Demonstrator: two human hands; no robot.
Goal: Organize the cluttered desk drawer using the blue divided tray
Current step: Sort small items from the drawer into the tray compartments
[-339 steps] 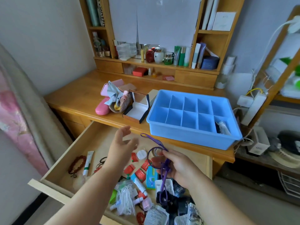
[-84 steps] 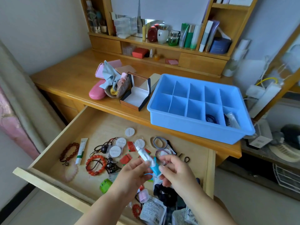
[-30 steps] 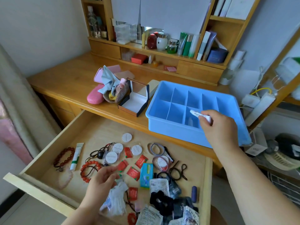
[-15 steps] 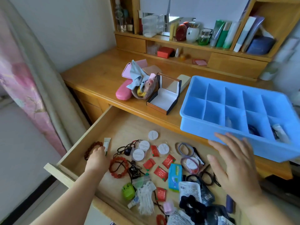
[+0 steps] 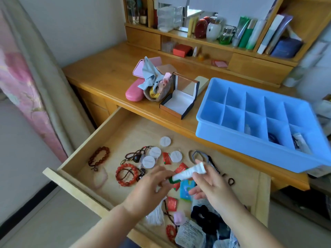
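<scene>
I have the white tube (image 5: 188, 172) pinched between both hands' fingers (image 5: 162, 178) over the drawer (image 5: 114, 133), mid-sort; next I judge it goes to the blue divided tray (image 5: 250, 142).

A home bedroom: wooden desk (image 5: 114, 74), cosmetics shelf (image 5: 211, 42), pink curtain (image 5: 21, 83).

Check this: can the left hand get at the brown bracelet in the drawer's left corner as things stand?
Probably yes. The brown bracelet lies in the open on the drawer floor with nothing over it, but the left hand is busy, sharing the white tube with the right hand.
</scene>
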